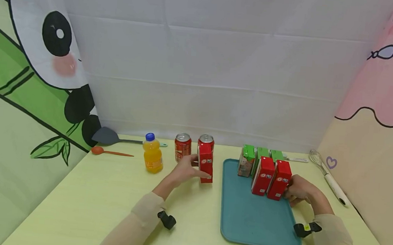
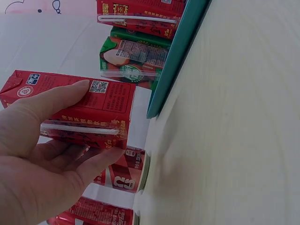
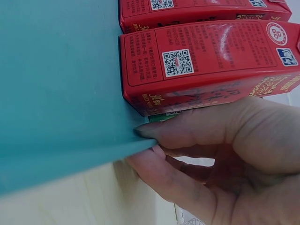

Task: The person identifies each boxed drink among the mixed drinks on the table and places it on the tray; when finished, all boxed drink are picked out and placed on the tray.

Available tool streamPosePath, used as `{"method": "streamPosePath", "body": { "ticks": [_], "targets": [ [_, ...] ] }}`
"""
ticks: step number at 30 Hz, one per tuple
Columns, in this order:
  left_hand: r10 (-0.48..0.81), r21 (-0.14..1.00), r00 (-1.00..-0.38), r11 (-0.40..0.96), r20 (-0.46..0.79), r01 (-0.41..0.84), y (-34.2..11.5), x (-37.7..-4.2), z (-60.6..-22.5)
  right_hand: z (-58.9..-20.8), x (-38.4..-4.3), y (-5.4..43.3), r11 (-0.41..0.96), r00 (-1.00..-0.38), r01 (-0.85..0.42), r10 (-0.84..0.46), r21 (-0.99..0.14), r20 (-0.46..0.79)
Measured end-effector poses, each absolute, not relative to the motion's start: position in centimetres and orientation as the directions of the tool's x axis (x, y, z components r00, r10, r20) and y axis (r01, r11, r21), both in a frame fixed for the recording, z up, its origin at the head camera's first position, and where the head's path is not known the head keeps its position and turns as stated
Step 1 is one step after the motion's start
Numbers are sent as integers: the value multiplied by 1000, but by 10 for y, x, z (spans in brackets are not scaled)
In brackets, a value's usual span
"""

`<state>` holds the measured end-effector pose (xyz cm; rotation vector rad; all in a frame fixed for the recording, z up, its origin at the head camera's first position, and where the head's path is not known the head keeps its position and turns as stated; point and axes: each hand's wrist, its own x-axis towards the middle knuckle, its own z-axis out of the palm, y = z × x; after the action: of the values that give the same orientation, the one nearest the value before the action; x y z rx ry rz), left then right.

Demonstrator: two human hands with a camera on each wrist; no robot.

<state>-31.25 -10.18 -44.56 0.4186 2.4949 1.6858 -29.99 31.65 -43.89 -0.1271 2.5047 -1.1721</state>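
My left hand (image 1: 184, 171) grips a red drink carton (image 1: 205, 165) between thumb and fingers, left of the teal tray (image 1: 254, 223). In the left wrist view the carton (image 2: 89, 103) is held off the table, its straw on the side facing the palm. My right hand (image 1: 302, 190) pinches the tray's right rim, thumb on the inside and a finger underneath, as the right wrist view shows. Two red cartons (image 1: 263, 176) stand on the tray close to that hand. Behind them are several green-topped cartons (image 1: 247, 161), partly hidden.
Two red cans (image 1: 182, 146) stand at the back, one mostly behind the held carton. An orange juice bottle (image 1: 153, 153) is left of them. Farther left lie a spatula (image 1: 107, 136) and a red spoon (image 1: 98, 150). A whisk (image 1: 333, 183) lies by the right wall.
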Motion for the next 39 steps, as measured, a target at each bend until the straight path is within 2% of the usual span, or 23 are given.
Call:
{"method": "streamPosePath", "body": {
  "ticks": [6, 16, 29, 39],
  "targets": [
    [332, 916, -936, 331, 115, 229, -86, -312, -445, -440, -300, 317, 646, -926, 74, -239, -760, -292],
    [380, 936, -917, 265, 121, 233, -51, -311, -440, -439, -302, 320, 645, -928, 74, -236, -761, -290],
    [424, 929, -901, 289, 91, 230, 0, -312, -451, -442, -301, 318, 654, -929, 76, -227, -753, -291],
    [391, 904, -917, 358, 80, 232, 19, -312, -459, -444, -300, 318, 651, -931, 73, -227, -756, -285]
  ]
}}
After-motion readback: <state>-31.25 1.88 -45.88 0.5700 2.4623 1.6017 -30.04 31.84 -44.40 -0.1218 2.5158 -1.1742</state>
